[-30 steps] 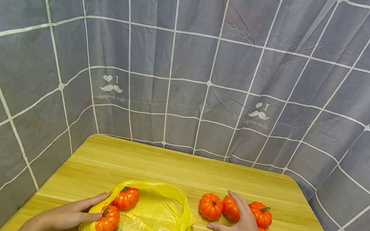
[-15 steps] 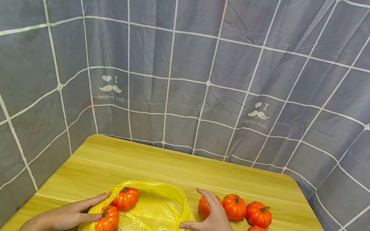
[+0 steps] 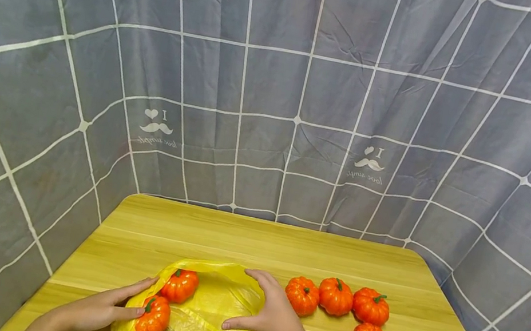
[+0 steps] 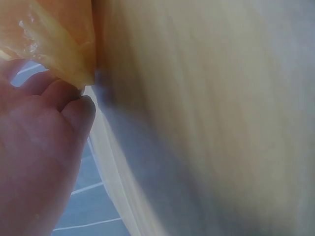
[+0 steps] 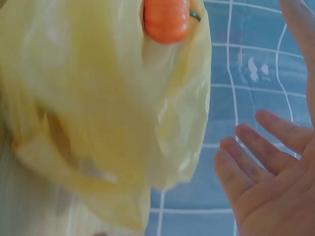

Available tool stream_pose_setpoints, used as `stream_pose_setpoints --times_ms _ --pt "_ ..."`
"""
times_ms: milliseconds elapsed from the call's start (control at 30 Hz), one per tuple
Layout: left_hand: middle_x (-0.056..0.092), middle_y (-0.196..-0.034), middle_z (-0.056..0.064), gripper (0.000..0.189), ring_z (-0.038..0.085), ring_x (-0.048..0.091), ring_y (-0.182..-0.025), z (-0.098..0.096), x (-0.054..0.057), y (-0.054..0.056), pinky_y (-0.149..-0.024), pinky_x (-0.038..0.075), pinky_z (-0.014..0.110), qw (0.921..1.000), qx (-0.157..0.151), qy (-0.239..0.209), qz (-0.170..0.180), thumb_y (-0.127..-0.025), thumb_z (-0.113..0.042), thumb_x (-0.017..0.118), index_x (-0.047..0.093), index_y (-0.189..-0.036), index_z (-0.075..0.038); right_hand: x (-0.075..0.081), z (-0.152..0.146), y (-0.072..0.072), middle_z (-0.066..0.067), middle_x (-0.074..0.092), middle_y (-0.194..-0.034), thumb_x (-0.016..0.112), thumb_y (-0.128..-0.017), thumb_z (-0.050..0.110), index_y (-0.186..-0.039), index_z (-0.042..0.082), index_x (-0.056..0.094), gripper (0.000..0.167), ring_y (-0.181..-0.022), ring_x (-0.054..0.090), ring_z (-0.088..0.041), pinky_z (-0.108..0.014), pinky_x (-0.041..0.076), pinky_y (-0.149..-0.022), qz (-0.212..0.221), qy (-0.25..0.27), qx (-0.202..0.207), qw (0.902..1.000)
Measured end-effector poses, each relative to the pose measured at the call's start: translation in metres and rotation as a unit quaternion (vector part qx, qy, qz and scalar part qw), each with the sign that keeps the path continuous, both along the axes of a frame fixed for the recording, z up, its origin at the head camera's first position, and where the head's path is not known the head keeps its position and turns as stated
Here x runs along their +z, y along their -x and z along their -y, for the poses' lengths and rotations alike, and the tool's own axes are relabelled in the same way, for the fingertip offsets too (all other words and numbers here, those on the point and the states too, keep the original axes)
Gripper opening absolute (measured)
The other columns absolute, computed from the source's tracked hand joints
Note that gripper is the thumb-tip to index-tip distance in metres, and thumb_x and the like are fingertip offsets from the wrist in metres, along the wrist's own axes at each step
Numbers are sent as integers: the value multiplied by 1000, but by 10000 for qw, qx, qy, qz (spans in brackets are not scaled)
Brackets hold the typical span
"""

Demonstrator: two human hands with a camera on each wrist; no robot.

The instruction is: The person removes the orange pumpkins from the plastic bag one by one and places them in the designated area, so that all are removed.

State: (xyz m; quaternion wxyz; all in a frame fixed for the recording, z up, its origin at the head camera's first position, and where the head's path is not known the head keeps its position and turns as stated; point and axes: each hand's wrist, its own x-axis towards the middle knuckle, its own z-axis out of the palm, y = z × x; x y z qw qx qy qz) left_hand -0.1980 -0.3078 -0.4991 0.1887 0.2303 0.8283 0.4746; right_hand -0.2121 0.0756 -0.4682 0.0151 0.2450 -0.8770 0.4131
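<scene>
The step in hand was judged to be work at the mouth of a thin yellow plastic bag (image 3: 207, 267), lower centre of the frame; loading and unloading could not be told apart. A glossy orange ribbed pumpkin with a green stem (image 3: 179, 286) and a matching front pumpkin (image 3: 152, 320) lay inside, against the left wall. Four similar orange pumpkins (image 3: 335, 297) sat at lower right on the yellowish wood-grain table (image 3: 233, 236). The next move probably called for narrowing the right hand (image 3: 275, 314) onto the bag's right rim, with the left wall braced.

Pose: the right hand was spread wide over the bag's right side, grasping nothing; rim contact could not be confirmed. The left hand (image 3: 94, 309) held the left wall, thumb against the front pumpkin, fingers outside.
</scene>
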Motion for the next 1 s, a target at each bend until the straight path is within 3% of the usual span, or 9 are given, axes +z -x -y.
stream_pose_setpoints --times_ms 500,800,1000 --pt "12 -159 36 66 57 8 -142 1 0 -1 -95 28 8 9996 52 -50 271 -107 -28 50 21 -160 -1 -5 49 -4 3 52 -142 91 -62 59 -146 14 53 102 -129 51 -26 -49 46 -103 133 -244 341 9990" --pt "14 -158 37 61 58 13 -141 3 -1 -3 -95 32 12 9999 -5 12 153 -109 -25 45 20 -160 -1 -9 77 -6 8 49 -145 92 -64 55 -145 18 54 98 -132 48 -21 -45 45 -104 455 -297 558 9970" --pt "11 -158 39 62 57 15 -140 2 -2 -4 -93 36 13 9993 -61 -149 352 -110 -25 45 18 -160 0 -12 91 -9 7 49 -145 91 -64 58 -146 20 53 98 -130 49 -16 -41 47 -101 493 -515 635 9954"
